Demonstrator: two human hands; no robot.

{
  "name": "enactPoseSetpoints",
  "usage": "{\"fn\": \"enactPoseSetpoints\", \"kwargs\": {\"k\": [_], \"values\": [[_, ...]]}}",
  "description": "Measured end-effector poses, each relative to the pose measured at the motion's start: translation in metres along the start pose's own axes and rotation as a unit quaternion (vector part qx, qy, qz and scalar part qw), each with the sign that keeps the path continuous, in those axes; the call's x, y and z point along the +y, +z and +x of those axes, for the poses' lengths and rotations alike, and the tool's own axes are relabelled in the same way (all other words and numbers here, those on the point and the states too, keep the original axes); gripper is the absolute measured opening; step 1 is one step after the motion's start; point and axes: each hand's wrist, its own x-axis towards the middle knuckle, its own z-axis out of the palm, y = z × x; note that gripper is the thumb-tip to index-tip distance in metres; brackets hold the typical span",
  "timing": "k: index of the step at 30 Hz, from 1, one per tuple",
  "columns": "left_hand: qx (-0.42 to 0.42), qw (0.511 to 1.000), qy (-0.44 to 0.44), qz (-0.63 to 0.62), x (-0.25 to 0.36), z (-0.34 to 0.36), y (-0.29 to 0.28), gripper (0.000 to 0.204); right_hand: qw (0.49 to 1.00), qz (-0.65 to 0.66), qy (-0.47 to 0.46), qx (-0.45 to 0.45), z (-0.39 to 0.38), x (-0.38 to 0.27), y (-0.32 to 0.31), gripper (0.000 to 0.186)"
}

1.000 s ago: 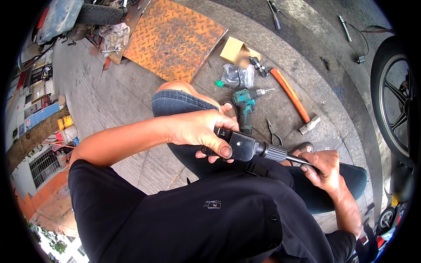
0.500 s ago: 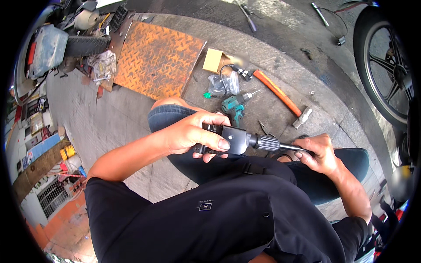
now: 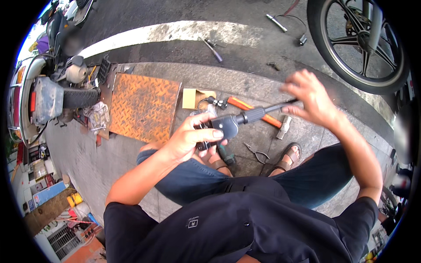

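Clutching the black tool (image 3: pixel 232 125), left hand (image 3: pixel 188 140) grip tight; right hand (image 3: pixel 309 98) open-fingered at its shaft tip.

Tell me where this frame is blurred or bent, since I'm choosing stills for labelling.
Head view: the right hand is smeared by motion at the fingers, while the left hand and the dark tool it grips stay sharp. Fisheye bends the painted white line and the wheel near the rim; black corners frame everything. Daylight is flat, without hard shadows.

Grey concrete pavement (image 3: pixel 87 149), white painted kerb stripe (image 3: pixel 184 33), dark asphalt road (image 3: pixel 144 13), flat daylight
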Motion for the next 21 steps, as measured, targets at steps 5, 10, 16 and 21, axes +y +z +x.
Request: {"fn": "enactPoseSetpoints", "kwargs": {"k": [5, 10, 16, 21], "values": [[0.042, 0.99, 0.097, 0.091, 0.01, 0.052, 0.022, 0.035, 0.999, 0.003, 0.009, -0.04, 0.04, 0.035, -0.006, 0.045], [0.022, 0.992, 0.081, 0.093, -0.016, 0.149, 0.023, 0.037, 0.954, 0.267, 0.006, -0.135, 0.066, 0.091, 0.072, 0.044], [0.028, 0.996, 0.074, 0.036, -0.055, 0.25, 0.014, 0.041, 0.883, 0.386, 0.109, -0.244, 0.045, 0.15, 0.13, 0.043], [0.031, 0.997, 0.072, -0.015, -0.078, 0.315, 0.003, 0.045, 0.91, 0.332, 0.101, -0.226, 0.038, 0.19, 0.165, 0.037]]}}
